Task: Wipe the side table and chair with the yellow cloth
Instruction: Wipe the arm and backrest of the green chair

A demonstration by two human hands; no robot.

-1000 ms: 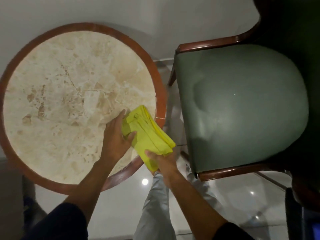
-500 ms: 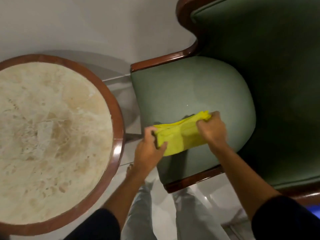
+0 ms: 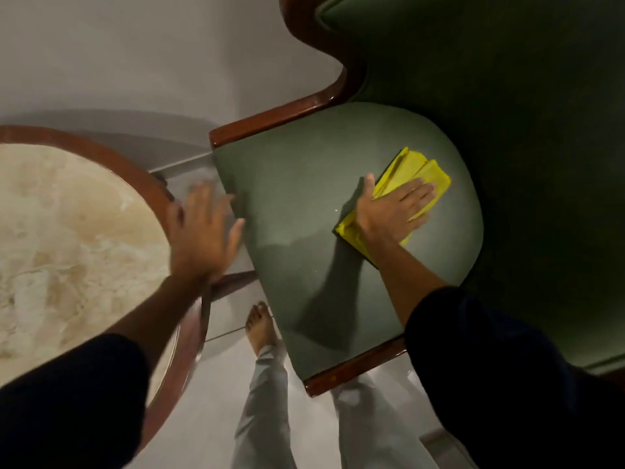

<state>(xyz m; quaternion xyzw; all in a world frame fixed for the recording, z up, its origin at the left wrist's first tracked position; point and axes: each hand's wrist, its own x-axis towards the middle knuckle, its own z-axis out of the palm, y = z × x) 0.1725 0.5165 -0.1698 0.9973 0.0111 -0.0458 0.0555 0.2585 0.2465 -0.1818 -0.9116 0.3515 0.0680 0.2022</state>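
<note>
The folded yellow cloth (image 3: 421, 172) lies on the green seat of the chair (image 3: 304, 204), toward its rounded back part. My right hand (image 3: 392, 208) lies flat on the cloth, fingers spread, pressing it onto the seat. My left hand (image 3: 203, 231) hovers open and blurred between the chair's front left corner and the round side table (image 3: 67, 225), holding nothing. The table has a beige marble top and a brown wooden rim.
The chair has a dark green backrest (image 3: 507, 79) and brown wooden arms (image 3: 280, 120). A pale wall (image 3: 135, 55) is behind the table. My legs in light trousers and a bare foot (image 3: 258, 326) stand on the glossy tiled floor between table and chair.
The cloth went from the table edge to the chair seat. My left hand has let go of it and swung left; my right hand now presses it flat farther back on the seat.
</note>
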